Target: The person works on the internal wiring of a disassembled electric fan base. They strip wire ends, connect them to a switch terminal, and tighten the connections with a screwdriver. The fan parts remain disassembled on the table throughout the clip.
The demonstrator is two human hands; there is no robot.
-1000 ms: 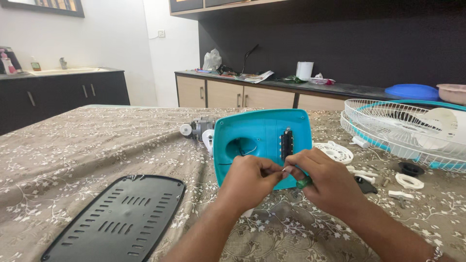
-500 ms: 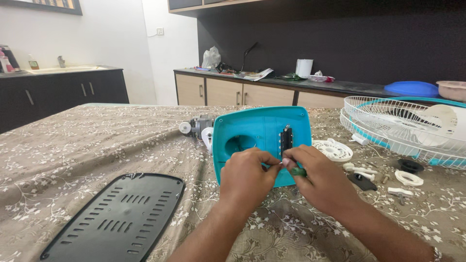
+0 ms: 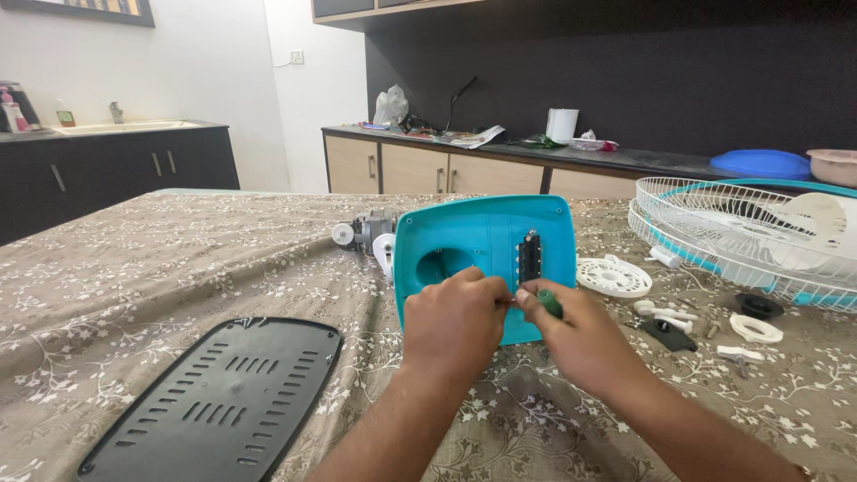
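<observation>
Lowered slightly, right hand grips green screwdriver against turquoise housing, left hand pinching tip.

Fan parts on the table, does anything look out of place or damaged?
Nothing looks broken. The fan is simply apart: the teal base housing stands on edge, its black bottom plate lies flat nearby, the wire guard rests at right among small loose parts.

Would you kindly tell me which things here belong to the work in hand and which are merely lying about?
In hand:
- teal fan base, stood up on the table
- green-handled screwdriver, in the right hand
- left hand, at the tool's tip

Lying about:
- black vented plate
- white fan guard
- motor behind the base
- small white and black parts
</observation>
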